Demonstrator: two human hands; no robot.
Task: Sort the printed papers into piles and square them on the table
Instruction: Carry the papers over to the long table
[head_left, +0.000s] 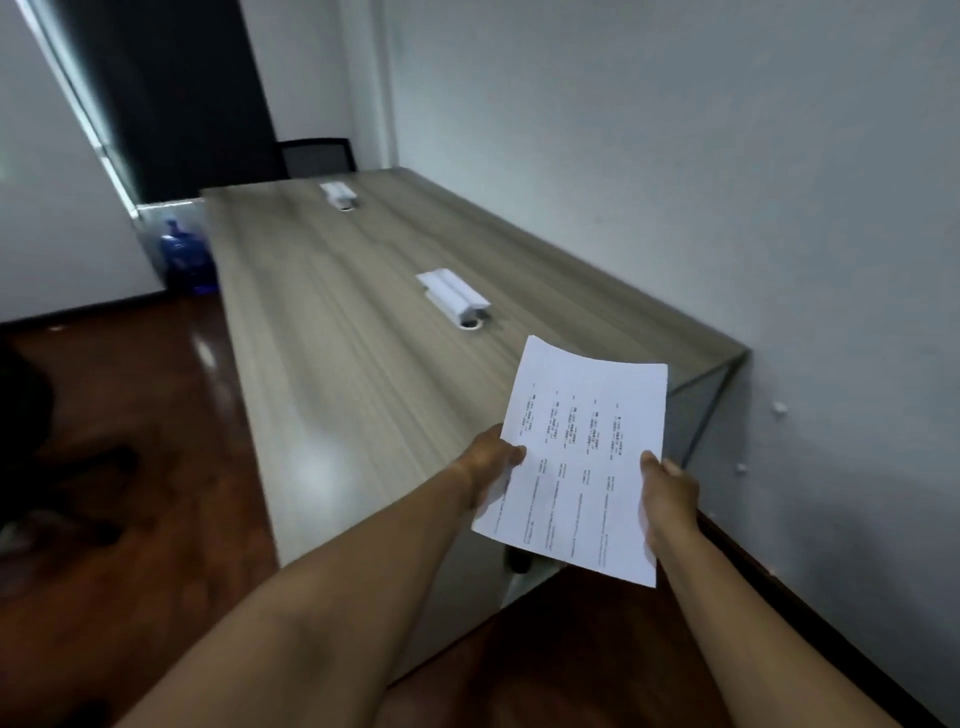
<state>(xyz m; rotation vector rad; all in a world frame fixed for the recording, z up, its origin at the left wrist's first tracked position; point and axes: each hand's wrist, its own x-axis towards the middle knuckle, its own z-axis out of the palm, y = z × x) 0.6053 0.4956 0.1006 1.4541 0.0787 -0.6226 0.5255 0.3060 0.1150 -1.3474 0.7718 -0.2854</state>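
I hold a thin stack of white printed papers (582, 457) in the air over the near right corner of a long wood-grain table (332, 322). My left hand (491, 460) grips the stack's left edge, thumb on top. On the right edge, my right hand (667, 488) pinches it the same way. The top sheet shows short columns of small black print. The papers tilt up and away from me and do not touch the table.
Two white cable-port covers lie along the table's midline, one near (452, 296), one far (337, 195). A dark chair (317, 156) stands at the far end. A blue water jug (184, 257) sits on the floor by the left wall. A wall runs close along the table's right.
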